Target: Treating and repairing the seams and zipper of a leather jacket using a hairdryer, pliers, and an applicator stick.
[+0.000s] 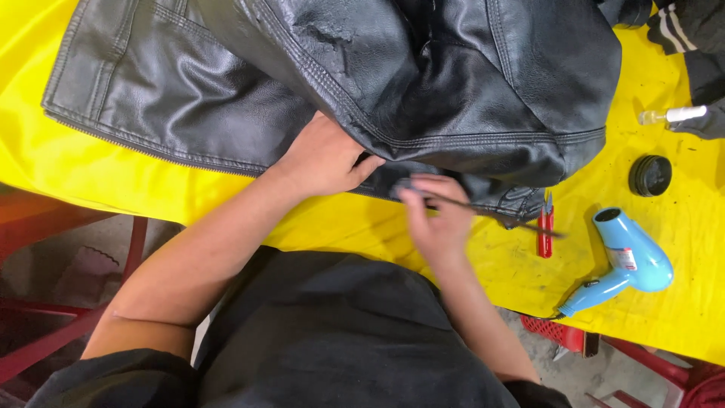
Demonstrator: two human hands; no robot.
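Yellow cloth-covered table (377, 234), stained with dark smudges on the right. Black leather jacket (340, 83) spread across most of it, scuffed patch near top seam. Red metal frame (45, 340) and grey concrete floor below the table edge. Light blue hair dryer (630, 261) lying at right, well apart from jacket. Left hand (325, 159) pressed on jacket hem, fingers tucked under fold. Right hand (434, 215) pinched on thin dark brush (491, 213) at hem. Round black tin (650, 175), small red-handled snips (545, 230) nearby
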